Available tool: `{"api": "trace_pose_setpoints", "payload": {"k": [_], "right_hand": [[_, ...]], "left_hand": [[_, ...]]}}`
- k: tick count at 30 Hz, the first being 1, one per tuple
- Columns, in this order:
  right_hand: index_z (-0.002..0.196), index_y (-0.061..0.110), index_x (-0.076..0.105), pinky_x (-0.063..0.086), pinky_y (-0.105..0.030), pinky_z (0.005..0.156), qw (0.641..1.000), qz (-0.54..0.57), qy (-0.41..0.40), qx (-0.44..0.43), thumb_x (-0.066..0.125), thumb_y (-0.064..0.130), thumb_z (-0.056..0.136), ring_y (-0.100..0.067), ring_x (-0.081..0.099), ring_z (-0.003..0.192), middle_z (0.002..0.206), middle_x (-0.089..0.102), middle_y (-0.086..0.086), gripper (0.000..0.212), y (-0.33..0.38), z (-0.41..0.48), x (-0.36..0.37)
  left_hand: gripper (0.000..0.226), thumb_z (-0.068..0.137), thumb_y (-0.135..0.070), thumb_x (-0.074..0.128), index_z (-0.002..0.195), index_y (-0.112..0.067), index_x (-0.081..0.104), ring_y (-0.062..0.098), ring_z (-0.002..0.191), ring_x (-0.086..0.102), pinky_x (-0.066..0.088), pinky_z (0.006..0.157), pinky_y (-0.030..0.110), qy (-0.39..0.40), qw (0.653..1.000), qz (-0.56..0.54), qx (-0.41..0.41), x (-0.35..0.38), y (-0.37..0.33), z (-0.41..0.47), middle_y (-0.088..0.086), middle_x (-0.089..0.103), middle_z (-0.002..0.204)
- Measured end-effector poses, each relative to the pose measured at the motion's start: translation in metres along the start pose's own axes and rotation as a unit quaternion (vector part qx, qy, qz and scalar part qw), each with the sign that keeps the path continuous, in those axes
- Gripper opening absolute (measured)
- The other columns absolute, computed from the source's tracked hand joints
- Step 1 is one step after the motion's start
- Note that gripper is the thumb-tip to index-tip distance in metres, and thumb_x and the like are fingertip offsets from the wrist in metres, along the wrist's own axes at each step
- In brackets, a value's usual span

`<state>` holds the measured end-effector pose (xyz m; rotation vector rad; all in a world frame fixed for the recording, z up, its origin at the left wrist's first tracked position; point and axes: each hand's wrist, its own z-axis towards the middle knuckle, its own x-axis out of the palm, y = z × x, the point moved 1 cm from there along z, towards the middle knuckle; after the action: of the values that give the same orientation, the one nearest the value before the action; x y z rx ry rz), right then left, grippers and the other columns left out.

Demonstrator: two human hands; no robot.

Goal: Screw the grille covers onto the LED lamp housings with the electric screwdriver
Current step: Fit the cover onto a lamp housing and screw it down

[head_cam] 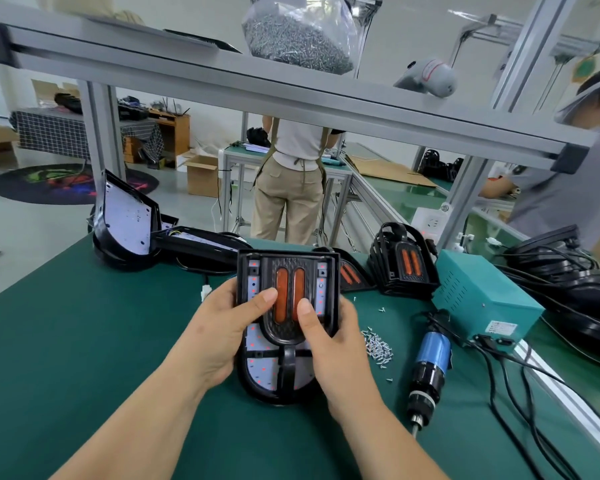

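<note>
Although a grille cover already sits on the unit in hand, nothing on it looks fastened yet. I judge the work to be at the fitting step, with all the driving still to do.

At the tabletop's far left edge, open spare housings lean in a heap with their white boards bare, seemingly waiting for covers. Near the middle, the left hand grips the left side of the LED lamp housing, fingers curled behind it. Its thumb presses on the grille cover beside the orange lenses. The right hand mirrors it on the right side, thumb also down on the cover. Whether the housing rests on the mat or is lifted, I cannot tell.

Just right of it lie loose screws, then the electric screwdriver, lying untouched. Stacked covers sit toward the far edge, beside a teal power box.
</note>
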<state>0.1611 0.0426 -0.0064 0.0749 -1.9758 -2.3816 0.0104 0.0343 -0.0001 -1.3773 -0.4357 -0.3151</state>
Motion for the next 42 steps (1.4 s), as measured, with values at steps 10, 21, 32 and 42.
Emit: {"api": "trace_pose_setpoints", "payload": {"k": [10, 21, 32, 42], "right_hand": [[0.110, 0.011, 0.071, 0.057, -0.026, 0.079, 0.989, 0.143, 0.030, 0.007, 0.067, 0.035, 0.083, -0.022, 0.073, 0.100, 0.105, 0.077, -0.007, 0.037, -0.003, 0.003, 0.004], [0.125, 0.007, 0.055, 0.054, -0.045, 0.097, 0.977, 0.098, 0.157, 0.105, 0.084, 0.016, 0.068, -0.030, 0.068, 0.110, 0.117, 0.072, -0.012, 0.065, -0.012, 0.001, -0.003], [0.126, 0.004, 0.056, 0.050, -0.052, 0.102, 0.978, 0.097, 0.128, 0.132, 0.082, 0.002, 0.074, -0.035, 0.067, 0.112, 0.116, 0.072, -0.014, 0.058, -0.015, 0.000, -0.002], [0.063, 0.006, 0.053, 0.048, -0.027, 0.062, 0.910, -0.414, -0.019, -0.004, 0.057, 0.075, 0.077, -0.021, 0.057, 0.054, 0.054, 0.058, -0.007, 0.070, 0.036, 0.022, -0.059]], "left_hand": [[0.061, 0.069, -0.003, 0.085, 0.124, -0.008, 0.059, 0.029, 0.106, 0.071, 0.059, 0.082, 0.030, 0.065, 0.994, 0.086, -0.011, -0.002, 0.003, 0.002, 0.014, 0.074, 0.114], [0.036, 0.077, -0.005, 0.074, 0.112, -0.003, 0.065, 0.040, 0.095, 0.073, 0.062, 0.077, 0.048, -0.028, 0.997, 0.049, -0.048, -0.002, 0.004, 0.003, 0.023, 0.074, 0.105], [0.041, 0.071, -0.013, 0.074, 0.111, -0.006, 0.070, 0.033, 0.098, 0.073, 0.060, 0.077, 0.037, 0.034, 0.988, 0.079, -0.128, -0.012, 0.016, 0.002, 0.019, 0.074, 0.110], [0.017, 0.090, -0.004, 0.067, 0.092, -0.016, 0.079, 0.029, 0.096, 0.074, 0.054, 0.088, 0.040, 0.004, 0.960, 0.197, -0.198, -0.010, 0.018, -0.006, 0.012, 0.077, 0.102]]}}
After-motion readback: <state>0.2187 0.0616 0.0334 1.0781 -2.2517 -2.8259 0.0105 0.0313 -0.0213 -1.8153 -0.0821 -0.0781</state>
